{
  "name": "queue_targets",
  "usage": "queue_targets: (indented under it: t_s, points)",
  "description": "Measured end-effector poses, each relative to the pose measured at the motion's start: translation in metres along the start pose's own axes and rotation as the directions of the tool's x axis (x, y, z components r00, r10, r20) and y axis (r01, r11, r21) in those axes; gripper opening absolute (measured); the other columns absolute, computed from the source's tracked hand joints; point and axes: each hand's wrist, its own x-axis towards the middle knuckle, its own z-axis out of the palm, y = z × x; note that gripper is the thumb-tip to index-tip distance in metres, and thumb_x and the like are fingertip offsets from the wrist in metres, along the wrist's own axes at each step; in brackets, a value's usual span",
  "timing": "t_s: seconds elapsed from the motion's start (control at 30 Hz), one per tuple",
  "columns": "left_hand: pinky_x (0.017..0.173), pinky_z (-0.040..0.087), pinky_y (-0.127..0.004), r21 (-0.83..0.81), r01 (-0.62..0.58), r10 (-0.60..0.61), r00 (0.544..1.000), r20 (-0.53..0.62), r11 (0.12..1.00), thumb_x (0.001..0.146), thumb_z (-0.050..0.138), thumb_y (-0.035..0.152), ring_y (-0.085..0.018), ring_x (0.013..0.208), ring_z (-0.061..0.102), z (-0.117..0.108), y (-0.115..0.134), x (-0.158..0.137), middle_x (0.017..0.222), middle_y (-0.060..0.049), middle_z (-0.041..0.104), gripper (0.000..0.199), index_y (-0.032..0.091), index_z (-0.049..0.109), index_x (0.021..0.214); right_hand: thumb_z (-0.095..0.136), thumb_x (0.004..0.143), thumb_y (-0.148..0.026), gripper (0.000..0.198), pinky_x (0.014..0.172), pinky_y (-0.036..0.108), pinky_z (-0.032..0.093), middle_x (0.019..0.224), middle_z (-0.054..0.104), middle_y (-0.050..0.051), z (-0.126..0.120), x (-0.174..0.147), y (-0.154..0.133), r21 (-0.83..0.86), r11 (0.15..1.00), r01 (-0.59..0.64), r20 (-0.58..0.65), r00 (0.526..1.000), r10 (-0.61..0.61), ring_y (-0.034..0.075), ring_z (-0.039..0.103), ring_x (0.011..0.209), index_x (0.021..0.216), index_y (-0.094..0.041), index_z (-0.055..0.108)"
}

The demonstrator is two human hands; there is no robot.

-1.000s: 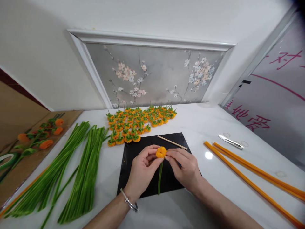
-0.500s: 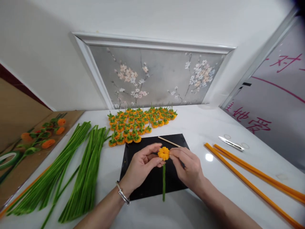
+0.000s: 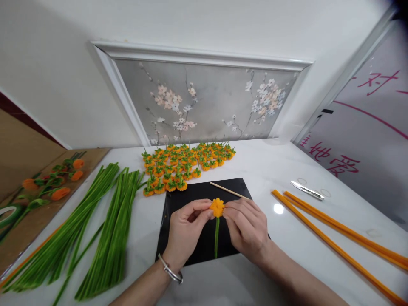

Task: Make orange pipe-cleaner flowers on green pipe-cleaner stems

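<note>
An orange pipe-cleaner flower (image 3: 217, 208) with rounded petals is held between my two hands, above a black mat (image 3: 197, 192). From beneath it a fuzzy green stem (image 3: 216, 240) hangs down toward me. My left hand (image 3: 188, 225) pinches the flower's left edge between thumb and fingers. On the other side, my right hand (image 3: 247, 223) has its fingertips closed on the right petals. A thin wooden stick (image 3: 228, 189) lies across the mat's far part, its right end close behind my right hand.
Several finished orange flower heads with green tops (image 3: 181, 163) stand in rows at the back. Bundles of green pipe cleaners (image 3: 108, 242) lie left, beside brown board (image 3: 95, 159) with orange flowers and green tape (image 3: 12, 214). Orange pipe cleaners (image 3: 318, 223) and silver snips (image 3: 307, 191) lie right.
The flower has tilted so its face shows more toward me. My left fingers have drawn closer together on its edge, and the right hand has turned slightly. The view has shifted a little.
</note>
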Motion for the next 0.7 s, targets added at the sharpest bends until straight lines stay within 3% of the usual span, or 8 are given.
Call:
queue_targets:
  t_s: [0.17,0.33,0.5,0.7]
  points:
    - [0.064,0.060,-0.022,-0.018,-0.003,0.004,0.998,0.055,1.000,0.071,0.070,0.014,-0.013,0.067,0.069,-0.003,0.002,0.001,0.086,-0.001,0.075,0.012,0.019,0.073,0.081,0.056,0.084,-0.008,0.023,0.076,0.035,0.056,0.092,0.069,0.008,-0.004,0.003,0.005,0.142,0.985,-0.098,0.010,0.995,0.098,0.020,0.066,0.087,0.102,-0.020,0.061]
    - [0.065,0.060,-0.021,0.016,-0.043,0.042,0.997,0.070,0.999,0.071,0.069,0.012,-0.014,0.072,0.070,-0.005,0.001,0.002,0.086,0.000,0.075,0.013,0.021,0.073,0.080,0.067,0.082,-0.020,0.046,0.081,0.036,0.058,0.110,0.067,0.012,-0.008,0.009,0.005,0.224,0.962,-0.154,0.094,0.986,0.136,0.022,0.066,0.096,0.125,-0.019,0.053]
    - [0.069,0.060,-0.023,0.053,-0.098,0.094,0.993,0.077,0.994,0.073,0.068,0.012,-0.016,0.077,0.070,-0.003,-0.001,0.000,0.088,-0.001,0.074,0.013,0.021,0.073,0.080,0.060,0.085,-0.013,0.021,0.071,0.030,0.060,0.088,0.074,0.006,-0.004,0.012,0.003,0.264,0.954,-0.141,0.031,0.990,0.137,0.019,0.070,0.079,0.102,-0.021,0.069]
    - [0.071,0.059,-0.020,0.053,-0.096,0.093,0.994,0.057,0.994,0.074,0.068,0.011,-0.014,0.078,0.070,-0.001,-0.004,-0.005,0.093,0.001,0.073,0.015,0.022,0.073,0.082,0.059,0.086,-0.013,0.018,0.066,0.029,0.061,0.081,0.075,0.004,-0.003,0.012,0.000,0.223,0.961,-0.164,-0.030,0.984,0.175,0.017,0.071,0.071,0.093,-0.022,0.072]
